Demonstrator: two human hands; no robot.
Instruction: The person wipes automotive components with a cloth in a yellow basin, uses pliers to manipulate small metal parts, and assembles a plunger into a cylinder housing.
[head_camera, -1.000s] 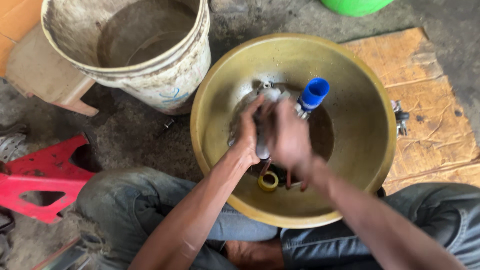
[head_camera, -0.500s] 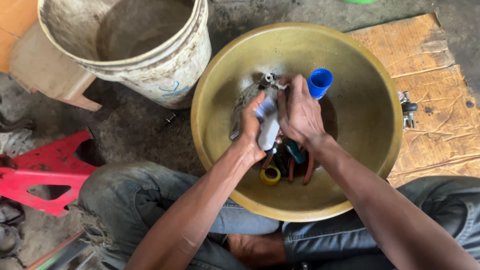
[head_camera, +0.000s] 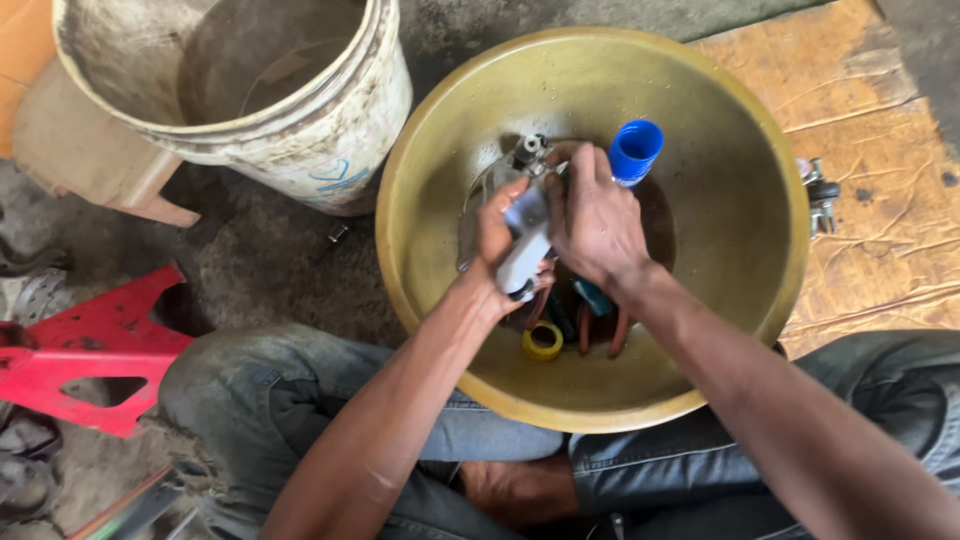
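Over the middle of the yellow basin (head_camera: 700, 330), both hands clamp a grey metal spray gun (head_camera: 524, 250): the left hand (head_camera: 492, 262) wraps its handle, the right hand (head_camera: 595, 222) covers its body. Its long axis runs from 7 to 1 o'clock, nozzle end up. A blue cap (head_camera: 635, 150) sits at 1 o'clock, a dirty white bucket (head_camera: 300, 150) at 10 o'clock, on grimy concrete floor (head_camera: 260, 270).

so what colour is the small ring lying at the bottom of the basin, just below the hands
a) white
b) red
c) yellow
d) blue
c: the small ring lying in the bottom of the brass-coloured basin, just below the left hand, is yellow; the only blue piece there is the cap beside the right hand.
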